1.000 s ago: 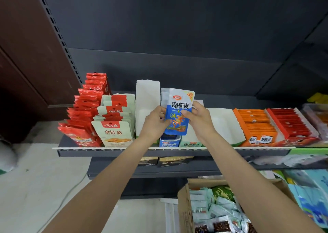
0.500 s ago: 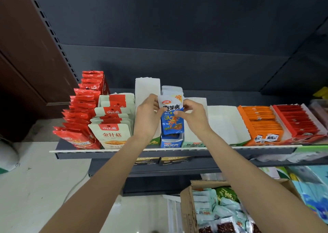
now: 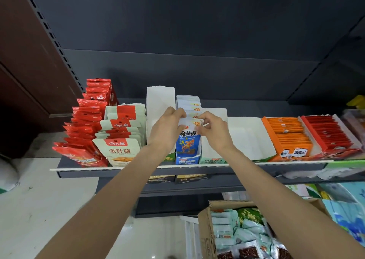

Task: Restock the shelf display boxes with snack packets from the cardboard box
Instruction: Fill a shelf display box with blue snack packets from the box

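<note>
Lowered since earlier, the blue packet [image 3: 188, 140] now sits in the blue display box [image 3: 187, 160] on the dark shelf [image 3: 122, 172]; left hand [image 3: 167, 128] and right hand [image 3: 214, 130] pinch its top, cardboard box [image 3: 205, 229] below the shelf.

The dark shelf [image 3: 126, 173] carried a row of display boxes. Red packets [image 3: 87, 124] stood leftmost; orange packets [image 3: 288, 138] sat rightward.

The cardboard box [image 3: 205, 237] is cut off by the bottom edge. Beside it, the dark packets' [image 3: 246, 253] print is unreadable.
</note>
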`<control>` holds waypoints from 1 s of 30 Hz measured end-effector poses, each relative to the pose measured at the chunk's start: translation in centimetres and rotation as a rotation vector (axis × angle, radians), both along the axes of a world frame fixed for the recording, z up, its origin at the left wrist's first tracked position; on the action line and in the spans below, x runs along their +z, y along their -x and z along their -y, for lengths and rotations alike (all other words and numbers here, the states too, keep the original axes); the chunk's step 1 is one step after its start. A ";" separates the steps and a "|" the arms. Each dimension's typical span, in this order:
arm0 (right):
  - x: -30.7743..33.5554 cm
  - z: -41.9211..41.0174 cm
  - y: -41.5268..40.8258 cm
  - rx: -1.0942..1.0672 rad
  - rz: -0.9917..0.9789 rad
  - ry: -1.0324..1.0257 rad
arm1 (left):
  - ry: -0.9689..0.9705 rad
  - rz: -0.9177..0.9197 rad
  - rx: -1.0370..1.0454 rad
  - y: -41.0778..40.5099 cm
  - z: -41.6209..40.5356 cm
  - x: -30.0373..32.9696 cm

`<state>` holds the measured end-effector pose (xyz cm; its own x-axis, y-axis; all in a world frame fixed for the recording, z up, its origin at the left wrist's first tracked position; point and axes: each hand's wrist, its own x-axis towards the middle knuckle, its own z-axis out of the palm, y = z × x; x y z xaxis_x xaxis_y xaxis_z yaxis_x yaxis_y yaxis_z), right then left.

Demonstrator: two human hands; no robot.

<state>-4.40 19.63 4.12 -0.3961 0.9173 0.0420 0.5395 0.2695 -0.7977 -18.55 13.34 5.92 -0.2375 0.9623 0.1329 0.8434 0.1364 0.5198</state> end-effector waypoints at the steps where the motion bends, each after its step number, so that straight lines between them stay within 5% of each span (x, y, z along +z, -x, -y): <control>1: 0.1 -0.1 0.0 0.007 0.008 -0.007 | 0.002 -0.008 0.012 0.0 -0.1 -0.1; 10: 1.1 2.9 -2.0 0.013 -0.038 -0.130 | -0.112 -0.265 0.022 -3.1 2.5 -1.1; 21: -2.4 10.9 -18.8 0.242 0.118 0.077 | -0.121 -0.175 -0.088 -17.5 11.4 -6.0; 24: -5.4 11.9 -24.7 0.364 0.307 0.124 | 0.004 -0.092 -0.116 -23.0 13.4 -7.5; 30: -11.3 13.0 -32.8 0.495 0.707 0.176 | 0.605 -0.083 -0.182 -30.0 15.2 -12.2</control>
